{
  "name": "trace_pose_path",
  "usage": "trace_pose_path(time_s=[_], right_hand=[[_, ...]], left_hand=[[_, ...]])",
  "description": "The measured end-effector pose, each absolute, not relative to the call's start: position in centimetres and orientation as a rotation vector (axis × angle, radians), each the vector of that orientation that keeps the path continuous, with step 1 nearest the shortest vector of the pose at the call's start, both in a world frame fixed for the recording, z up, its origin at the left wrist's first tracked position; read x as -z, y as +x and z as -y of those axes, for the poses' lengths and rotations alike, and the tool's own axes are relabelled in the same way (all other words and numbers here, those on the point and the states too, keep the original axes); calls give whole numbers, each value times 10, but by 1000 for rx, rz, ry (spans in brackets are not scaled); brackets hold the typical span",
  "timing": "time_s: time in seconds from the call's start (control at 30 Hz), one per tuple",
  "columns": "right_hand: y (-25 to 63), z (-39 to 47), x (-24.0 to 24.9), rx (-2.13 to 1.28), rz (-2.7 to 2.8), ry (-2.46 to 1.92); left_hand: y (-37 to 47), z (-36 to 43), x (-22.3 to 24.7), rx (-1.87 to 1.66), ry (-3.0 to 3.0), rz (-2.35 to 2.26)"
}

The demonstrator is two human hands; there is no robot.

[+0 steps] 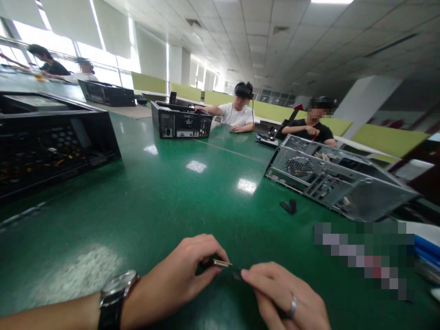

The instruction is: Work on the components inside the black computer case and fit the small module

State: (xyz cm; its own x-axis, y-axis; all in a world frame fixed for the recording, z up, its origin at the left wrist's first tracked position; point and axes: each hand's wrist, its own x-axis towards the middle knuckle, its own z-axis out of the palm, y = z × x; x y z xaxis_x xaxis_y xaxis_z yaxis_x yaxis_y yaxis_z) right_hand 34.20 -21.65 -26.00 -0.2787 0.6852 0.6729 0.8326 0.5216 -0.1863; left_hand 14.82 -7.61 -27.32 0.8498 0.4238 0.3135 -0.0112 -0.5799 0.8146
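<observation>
Just above the green table [161,197], my left hand [187,268] is closed with thumb and fingers on a small flat piece with a shiny, gold-edged end [222,263]. A watch with a dark strap is on that wrist. To its right, my right hand [285,295], with a ring on one finger, pinches a small dark thin piece [236,274] close to that shiny end. Blur hides what kind of parts these are and whether they touch.
A silver open computer case [319,178] lies to the right, with black strips [289,206] before it. Black computer cases stand at left [58,142] and back [182,121]. Several people sit around the far side. A blue object [428,250] lies at the right edge.
</observation>
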Motion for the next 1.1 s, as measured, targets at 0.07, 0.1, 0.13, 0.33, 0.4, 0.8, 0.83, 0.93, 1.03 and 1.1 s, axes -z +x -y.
trace_pose_path(time_s=[0.07, 0.1, 0.13, 0.33, 0.4, 0.8, 0.83, 0.93, 1.03, 1.1], right_hand=[[338, 217, 259, 342, 2115, -1241], [338, 216, 260, 381, 2140, -1243], [338, 216, 261, 397, 2145, -1252], [340, 216, 266, 329, 2064, -1314], [340, 217, 266, 331, 2054, -1303], [341, 216, 268, 294, 2085, -1320], [340, 216, 267, 292, 2085, -1314], [339, 216, 265, 299, 2077, -1292], [338, 217, 263, 316, 2076, -1286], [337, 218, 262, 339, 2079, -1287]], left_hand=[[148, 77, 273, -618, 2115, -300], [147, 77, 273, -616, 2115, -301], [147, 77, 273, -612, 2118, -302], [147, 78, 273, -618, 2125, -288], [147, 79, 273, -616, 2124, -279], [148, 77, 277, -581, 2140, -268], [148, 77, 277, -578, 2142, -260], [148, 78, 277, -570, 2148, -235], [147, 78, 276, -564, 2155, -223], [147, 78, 275, -560, 2156, -225]])
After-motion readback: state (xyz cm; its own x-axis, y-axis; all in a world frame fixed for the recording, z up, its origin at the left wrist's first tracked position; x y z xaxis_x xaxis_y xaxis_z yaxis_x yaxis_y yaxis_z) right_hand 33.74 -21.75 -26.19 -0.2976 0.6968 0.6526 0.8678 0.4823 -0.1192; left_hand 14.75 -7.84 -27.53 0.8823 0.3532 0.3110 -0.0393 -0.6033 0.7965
